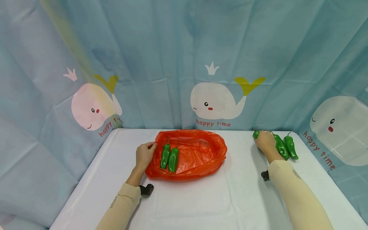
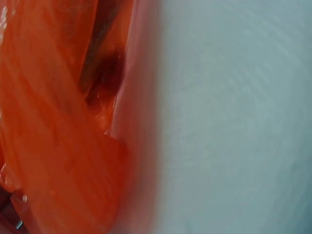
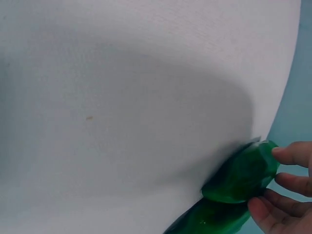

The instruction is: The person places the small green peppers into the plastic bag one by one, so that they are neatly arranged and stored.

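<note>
A red plastic bag [image 1: 198, 172] lies spread with its mouth up, and two green peppers [image 1: 173, 159] lie side by side at its left. My left hand [image 1: 144, 155] pinches the bag's left rim between thumb and fingers. In the left wrist view the red bag [image 2: 58, 146] fills the left side, while the hand is hardly visible. At the table's back right, my right hand [image 1: 265, 142] holds the top end of a green pepper [image 3: 246, 173] between thumb and fingers. Beside that hand lie more green peppers [image 1: 291, 147], close together.
A white cloth covers the table [image 1: 195, 204]. Behind it and along both sides hangs a blue curtain [image 1: 161, 64] with whale prints. Small dark wrist devices [image 1: 147, 190] sit at both cuffs.
</note>
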Action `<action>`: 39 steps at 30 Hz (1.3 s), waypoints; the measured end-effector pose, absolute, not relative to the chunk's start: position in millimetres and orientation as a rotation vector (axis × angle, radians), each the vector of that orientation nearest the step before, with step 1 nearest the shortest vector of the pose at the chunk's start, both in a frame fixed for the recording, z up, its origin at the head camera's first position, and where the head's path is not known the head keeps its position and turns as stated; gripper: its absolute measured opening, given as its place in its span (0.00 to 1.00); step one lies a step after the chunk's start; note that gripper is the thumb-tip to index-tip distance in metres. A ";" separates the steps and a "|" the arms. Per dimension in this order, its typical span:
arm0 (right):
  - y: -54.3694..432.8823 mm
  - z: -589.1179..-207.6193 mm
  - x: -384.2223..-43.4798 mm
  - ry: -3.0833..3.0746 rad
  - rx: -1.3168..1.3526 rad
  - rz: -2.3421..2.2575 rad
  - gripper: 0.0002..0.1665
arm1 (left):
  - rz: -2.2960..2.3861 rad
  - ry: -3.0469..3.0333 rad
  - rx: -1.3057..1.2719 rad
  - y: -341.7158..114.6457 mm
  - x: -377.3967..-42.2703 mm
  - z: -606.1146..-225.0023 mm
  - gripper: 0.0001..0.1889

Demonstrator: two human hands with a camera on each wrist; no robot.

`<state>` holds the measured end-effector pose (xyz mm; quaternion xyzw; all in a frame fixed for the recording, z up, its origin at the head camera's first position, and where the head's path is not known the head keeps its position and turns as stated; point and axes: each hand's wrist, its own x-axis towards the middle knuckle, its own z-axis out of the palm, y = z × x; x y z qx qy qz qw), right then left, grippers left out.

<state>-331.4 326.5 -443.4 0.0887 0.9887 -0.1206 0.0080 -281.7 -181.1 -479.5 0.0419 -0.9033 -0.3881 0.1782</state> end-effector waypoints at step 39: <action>314.9 -449.0 -332.6 3.099 0.272 -0.359 0.25 | -1.090 -2.576 0.125 -182.0 -280.9 -479.2 0.15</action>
